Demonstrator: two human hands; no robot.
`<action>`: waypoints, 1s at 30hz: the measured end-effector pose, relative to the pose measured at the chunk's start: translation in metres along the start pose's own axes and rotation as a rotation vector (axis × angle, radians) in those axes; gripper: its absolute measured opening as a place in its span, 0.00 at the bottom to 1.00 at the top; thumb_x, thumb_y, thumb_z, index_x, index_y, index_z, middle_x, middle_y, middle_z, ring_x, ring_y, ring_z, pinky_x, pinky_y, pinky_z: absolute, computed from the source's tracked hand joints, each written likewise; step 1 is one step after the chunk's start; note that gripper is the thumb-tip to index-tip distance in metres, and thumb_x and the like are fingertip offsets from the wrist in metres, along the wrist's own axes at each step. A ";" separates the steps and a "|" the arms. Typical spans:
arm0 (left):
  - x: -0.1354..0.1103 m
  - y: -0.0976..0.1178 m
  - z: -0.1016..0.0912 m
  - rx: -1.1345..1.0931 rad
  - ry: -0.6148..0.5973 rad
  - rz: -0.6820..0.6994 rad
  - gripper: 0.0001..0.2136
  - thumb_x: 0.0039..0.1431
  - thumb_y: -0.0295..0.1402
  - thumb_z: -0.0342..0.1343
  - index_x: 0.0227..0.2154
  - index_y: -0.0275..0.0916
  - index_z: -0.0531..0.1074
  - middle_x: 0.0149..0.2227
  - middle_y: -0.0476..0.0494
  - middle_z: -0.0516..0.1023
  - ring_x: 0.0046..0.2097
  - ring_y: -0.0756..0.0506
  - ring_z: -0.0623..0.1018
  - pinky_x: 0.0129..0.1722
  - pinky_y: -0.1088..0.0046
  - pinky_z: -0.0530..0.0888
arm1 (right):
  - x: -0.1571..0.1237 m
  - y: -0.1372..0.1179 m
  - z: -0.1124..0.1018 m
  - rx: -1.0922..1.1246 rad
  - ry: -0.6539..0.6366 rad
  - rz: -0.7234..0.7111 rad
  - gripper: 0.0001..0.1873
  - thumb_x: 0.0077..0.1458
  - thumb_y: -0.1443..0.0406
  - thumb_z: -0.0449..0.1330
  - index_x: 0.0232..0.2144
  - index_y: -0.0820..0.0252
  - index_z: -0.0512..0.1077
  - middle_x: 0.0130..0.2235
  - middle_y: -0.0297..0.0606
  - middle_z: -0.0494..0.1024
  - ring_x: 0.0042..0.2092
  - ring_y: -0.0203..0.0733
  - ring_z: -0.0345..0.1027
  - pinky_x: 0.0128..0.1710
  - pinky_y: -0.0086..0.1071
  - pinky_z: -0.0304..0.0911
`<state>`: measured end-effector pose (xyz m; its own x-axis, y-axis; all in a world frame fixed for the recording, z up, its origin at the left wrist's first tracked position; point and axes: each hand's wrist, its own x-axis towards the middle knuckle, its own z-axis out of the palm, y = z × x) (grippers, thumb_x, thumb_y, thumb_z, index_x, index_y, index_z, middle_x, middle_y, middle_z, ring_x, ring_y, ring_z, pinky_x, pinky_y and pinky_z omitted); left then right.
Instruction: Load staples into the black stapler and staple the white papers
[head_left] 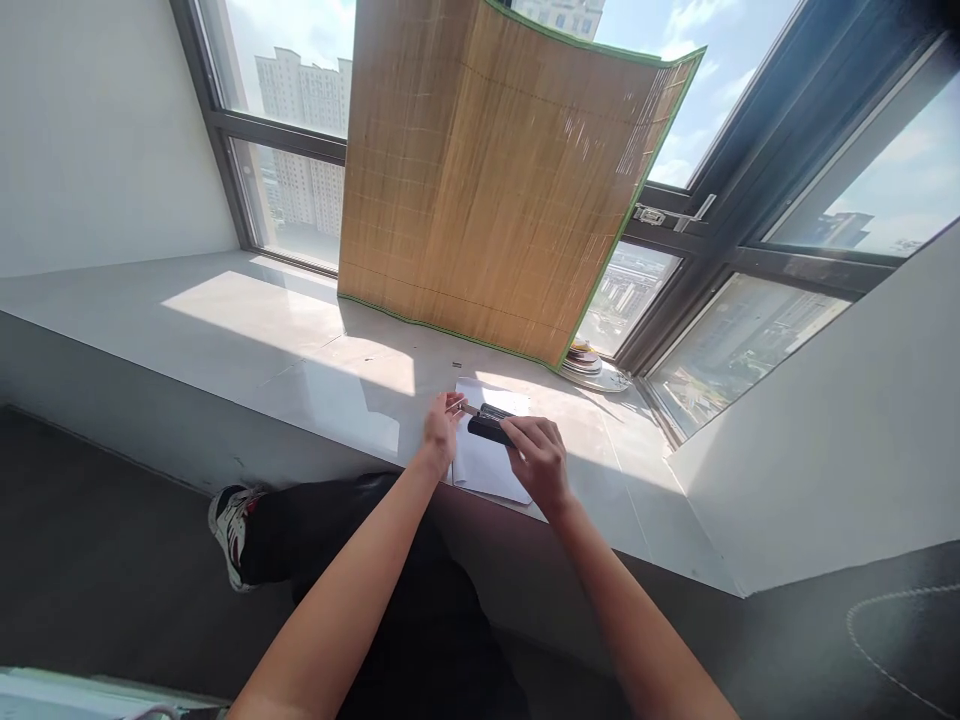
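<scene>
My right hand (538, 460) is closed around a black stapler (487, 426), held just above sheets of white paper (484, 465) lying on the pale window ledge (247, 330). My left hand (442, 425) pinches the stapler's metal front end between thumb and fingers. What lies inside the stapler is too small to make out.
A bamboo mat with green edging (495, 170) stands curved against the window behind the paper. A small stack of round objects (585, 360) sits at its right foot. A tiny dark speck lies on the ledge near the mat. My legs and a sneaker (232, 525) are below.
</scene>
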<state>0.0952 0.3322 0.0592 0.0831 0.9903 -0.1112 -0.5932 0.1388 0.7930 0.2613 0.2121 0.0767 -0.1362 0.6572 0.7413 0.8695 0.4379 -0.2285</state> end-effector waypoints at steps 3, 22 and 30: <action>-0.007 0.007 0.002 -0.284 -0.127 -0.199 0.19 0.76 0.41 0.44 0.39 0.36 0.76 0.48 0.30 0.85 0.53 0.39 0.85 0.61 0.56 0.78 | 0.003 -0.018 0.000 -0.062 -0.096 -0.181 0.21 0.71 0.71 0.57 0.56 0.44 0.81 0.54 0.40 0.85 0.55 0.51 0.78 0.58 0.49 0.67; -0.009 0.022 0.001 -0.600 -0.060 -0.174 0.17 0.74 0.34 0.48 0.33 0.34 0.78 0.37 0.34 0.85 0.43 0.42 0.87 0.59 0.59 0.80 | -0.018 0.014 0.028 0.218 0.119 0.557 0.12 0.56 0.56 0.70 0.39 0.55 0.84 0.37 0.41 0.86 0.38 0.52 0.79 0.38 0.42 0.72; -0.018 0.023 0.005 -0.490 -0.333 -0.119 0.18 0.75 0.47 0.51 0.40 0.39 0.79 0.48 0.36 0.84 0.55 0.39 0.83 0.64 0.55 0.75 | 0.016 -0.042 0.031 0.258 0.114 0.267 0.08 0.66 0.62 0.65 0.45 0.51 0.82 0.43 0.42 0.83 0.44 0.52 0.76 0.46 0.46 0.73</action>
<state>0.0844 0.3171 0.0823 0.3710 0.9257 0.0739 -0.8578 0.3111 0.4091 0.2081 0.2230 0.0788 0.1454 0.7027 0.6965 0.7170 0.4103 -0.5636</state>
